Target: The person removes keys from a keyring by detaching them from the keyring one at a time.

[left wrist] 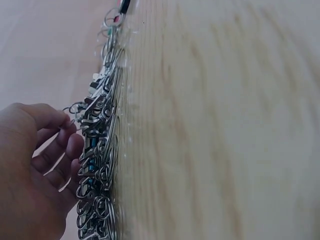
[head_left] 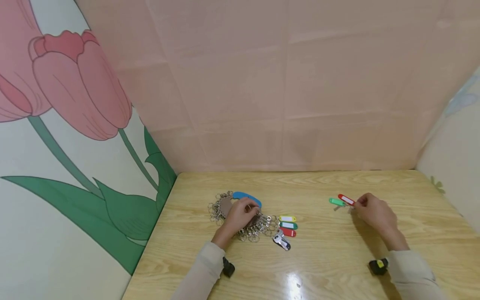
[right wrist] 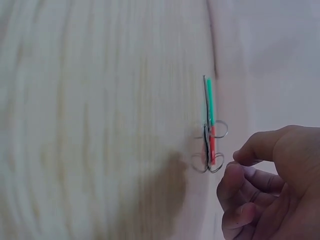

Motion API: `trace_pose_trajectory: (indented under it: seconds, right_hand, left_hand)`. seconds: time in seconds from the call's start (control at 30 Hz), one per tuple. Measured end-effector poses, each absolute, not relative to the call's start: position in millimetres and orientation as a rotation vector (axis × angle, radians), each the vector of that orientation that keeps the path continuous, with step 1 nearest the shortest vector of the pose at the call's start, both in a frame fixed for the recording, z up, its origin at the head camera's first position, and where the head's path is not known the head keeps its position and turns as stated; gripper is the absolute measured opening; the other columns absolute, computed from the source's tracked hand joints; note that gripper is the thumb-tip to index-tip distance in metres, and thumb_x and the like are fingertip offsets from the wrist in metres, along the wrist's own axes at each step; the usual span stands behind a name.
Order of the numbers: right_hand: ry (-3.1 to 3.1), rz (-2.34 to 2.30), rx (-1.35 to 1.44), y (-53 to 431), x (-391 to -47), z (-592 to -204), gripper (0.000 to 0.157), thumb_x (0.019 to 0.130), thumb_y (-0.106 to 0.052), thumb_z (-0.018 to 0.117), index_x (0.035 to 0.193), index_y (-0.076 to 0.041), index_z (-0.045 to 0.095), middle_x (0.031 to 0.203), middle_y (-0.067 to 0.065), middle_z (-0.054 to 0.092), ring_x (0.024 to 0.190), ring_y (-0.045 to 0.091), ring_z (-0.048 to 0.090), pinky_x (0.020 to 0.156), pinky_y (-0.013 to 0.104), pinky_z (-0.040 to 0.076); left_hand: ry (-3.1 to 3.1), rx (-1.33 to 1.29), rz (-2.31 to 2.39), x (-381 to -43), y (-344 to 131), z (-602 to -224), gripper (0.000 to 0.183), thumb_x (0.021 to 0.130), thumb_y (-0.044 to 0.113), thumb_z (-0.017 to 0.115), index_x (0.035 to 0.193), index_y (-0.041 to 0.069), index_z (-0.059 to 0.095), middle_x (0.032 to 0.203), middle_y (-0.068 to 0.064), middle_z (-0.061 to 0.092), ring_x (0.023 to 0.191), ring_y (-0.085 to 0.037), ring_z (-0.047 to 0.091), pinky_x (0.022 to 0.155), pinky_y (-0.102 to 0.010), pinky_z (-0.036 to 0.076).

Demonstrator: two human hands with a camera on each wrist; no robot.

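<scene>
My left hand [head_left: 240, 214] is over a big bunch of metal key rings and clasps [head_left: 255, 229]. Its thumb and index finger pinch a small metal key ring [left wrist: 67, 123] at the bunch's edge. A blue curved plate [head_left: 247, 198] and a brown plate [head_left: 226, 206] show among the rings. Far to the right, my right hand [head_left: 376, 213] has thumb and index fingertips close together, beside the ring end of a red key tag [head_left: 346, 199]. In the right wrist view a gap shows between these fingertips and the tag's split ring [right wrist: 216, 163]. A green key tag [head_left: 336, 202] with a key lies alongside.
Yellow [head_left: 287, 218], green [head_left: 288, 226] and red [head_left: 288, 232] key tags lie at the bunch's right end, with a black key tag [head_left: 282, 242] and keys in front. The wooden table [head_left: 318, 266] meets a pink covered wall [head_left: 285, 104] behind and a tulip-painted wall [head_left: 78, 83] at left.
</scene>
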State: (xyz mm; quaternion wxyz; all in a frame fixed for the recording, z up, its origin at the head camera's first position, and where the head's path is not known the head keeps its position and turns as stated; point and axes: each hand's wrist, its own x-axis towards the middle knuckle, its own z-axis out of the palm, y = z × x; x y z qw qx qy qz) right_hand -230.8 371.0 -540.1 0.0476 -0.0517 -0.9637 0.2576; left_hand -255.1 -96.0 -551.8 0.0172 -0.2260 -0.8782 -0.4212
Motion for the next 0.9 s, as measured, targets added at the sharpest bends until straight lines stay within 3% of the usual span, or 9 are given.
trace_pose_trajectory:
  seconds: [0.5,0.9]
  right_hand:
    - [-2.91,0.839,-0.01,333,-228,-527,0.028,0.104,-0.023,0.061,0.113,0.003,0.067,0.101,0.023,0.074,0.078,0.026,0.067,0.06,0.034,0.046]
    - [-2.858,0.866,0.161,295,-220,-515,0.024,0.105,-0.021,0.062,0.111,0.002,0.067,0.097,0.017,0.074,0.066,0.014,0.056,0.053,0.028,0.042]
  left_hand:
    - [-2.78,-0.685,-1.278,-254,-100,-550,0.019,0.107,0.021,0.066,0.117,0.009,0.078,0.109,-0.001,0.068,0.081,-0.006,0.056,0.072,-0.023,0.052]
    - [-2.776,-0.705,-1.171,-249,-92,-541,0.015,0.105,0.017,0.069,0.114,0.01,0.078,0.106,0.0,0.069,0.081,-0.004,0.055,0.07,-0.021,0.051]
